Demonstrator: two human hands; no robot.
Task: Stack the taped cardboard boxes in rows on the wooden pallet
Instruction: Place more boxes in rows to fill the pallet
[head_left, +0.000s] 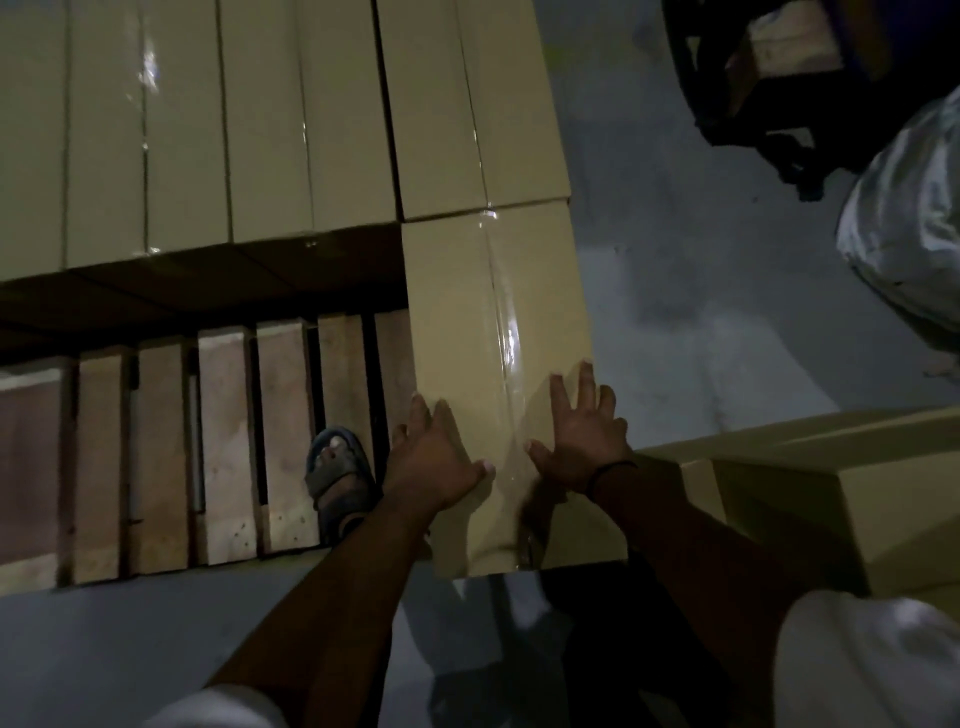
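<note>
A long taped cardboard box (467, 312) lies at the right end of the wooden pallet (223, 447), its far end against the row of stacked taped boxes (208, 130) behind. Its near end juts over the pallet's front edge. My left hand (436, 457) lies flat on the box top near the left edge, fingers straight. To the right of the tape seam my right hand (582, 441) presses flat on the same top with fingers spread.
My sandalled foot (337, 478) stands on the pallet slats just left of the box. More cardboard boxes (841, 499) sit on the floor at the right. A plastic-wrapped bundle (914, 218) and a dark cart (769, 83) stand at the upper right on the grey floor.
</note>
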